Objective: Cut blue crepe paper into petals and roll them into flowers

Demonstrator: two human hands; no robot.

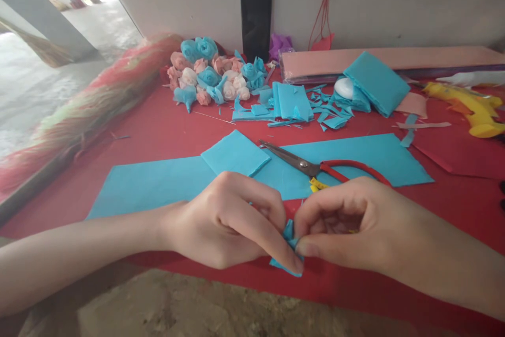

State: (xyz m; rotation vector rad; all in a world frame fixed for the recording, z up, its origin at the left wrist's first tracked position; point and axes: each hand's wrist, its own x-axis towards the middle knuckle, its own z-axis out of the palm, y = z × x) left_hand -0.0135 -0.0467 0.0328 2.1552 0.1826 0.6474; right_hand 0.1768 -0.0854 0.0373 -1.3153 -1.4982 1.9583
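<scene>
Both the left hand (231,224) and the right hand (365,226) pinch a small, crumpled bright-blue paper piece (289,232) above the red tabletop's (169,140) near edge, with red-handled metal scissors (311,167) lying across a long, flat blue paper strip (158,182) beyond, and blue, pink and white paper roses (208,77) clustered farther back.

Craft workspace (home or shop, unclear): paper flowers (208,76), scissors (314,169), scraps (336,122).

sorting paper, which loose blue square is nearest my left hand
The square partly on the blue strip, by the tip of the scissors; other squares sit farther back.
</scene>
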